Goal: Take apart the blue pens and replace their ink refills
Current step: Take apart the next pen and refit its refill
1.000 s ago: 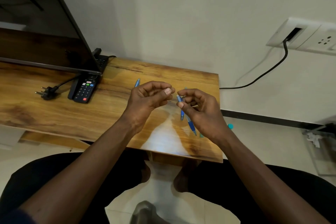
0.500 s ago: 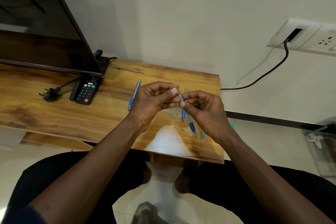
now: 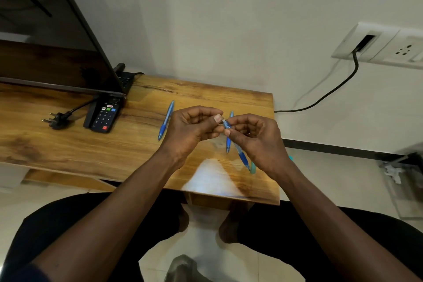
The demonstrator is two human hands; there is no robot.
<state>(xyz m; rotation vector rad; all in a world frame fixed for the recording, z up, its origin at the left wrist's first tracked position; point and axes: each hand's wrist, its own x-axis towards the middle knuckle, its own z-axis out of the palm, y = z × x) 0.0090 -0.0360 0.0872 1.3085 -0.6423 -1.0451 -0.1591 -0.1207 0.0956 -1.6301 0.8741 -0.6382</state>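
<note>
So, both hands up over table (image 3: 68,144): right hand (image 3: 258,142) pinching pen (image 3: 237,146), left hand (image 3: 190,130) curled, fingertips nipping its top end. Two more pens flat below.

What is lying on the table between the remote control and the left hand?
Head view: one blue pen between remote control and left hand, otherwise bare wood.

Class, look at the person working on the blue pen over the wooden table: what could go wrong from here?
1. Both hands, left hand and right hand, pinch the held pen at its tip end; a small part could slip and drop.
2. The held pen hangs near the table edge, so loose pieces may roll onto the floor.
</note>
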